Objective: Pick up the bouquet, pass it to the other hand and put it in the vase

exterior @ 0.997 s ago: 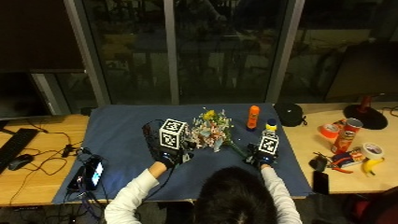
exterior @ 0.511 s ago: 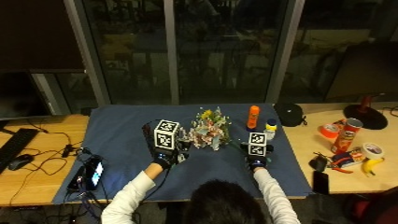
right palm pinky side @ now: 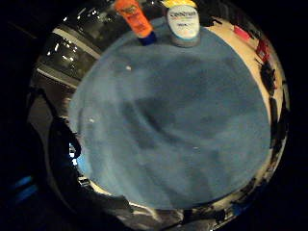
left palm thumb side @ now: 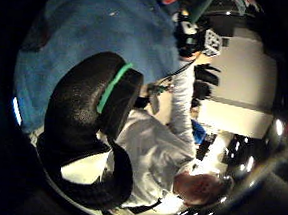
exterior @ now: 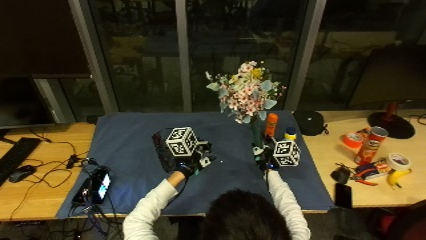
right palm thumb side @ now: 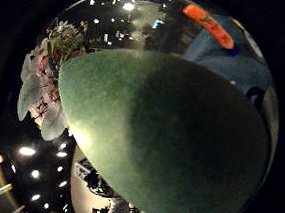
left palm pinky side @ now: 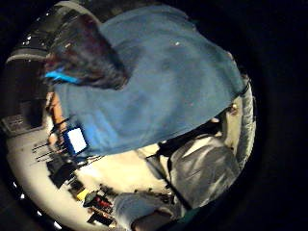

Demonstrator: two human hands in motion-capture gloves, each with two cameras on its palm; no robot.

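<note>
1. One bouquet (exterior: 244, 96), pink and white blooms, held upright above the blue cloth (exterior: 133, 145); the right hand (exterior: 269, 155) grips its stems.
2. Left hand (exterior: 190, 162) over the cloth, fingers relaxed, holding nothing.
3. Orange bottle (exterior: 271, 125) just beside the stems on the worktop (exterior: 40, 190).

Dim indoor light, black night windows; palm views blurred, with ceiling lamps glaring.

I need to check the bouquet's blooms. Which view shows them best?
The outside view: the whole bouquet stands clear above the right hand. The right thumb side palm view catches only some flowers beside a green mass. The other views show none.
</note>
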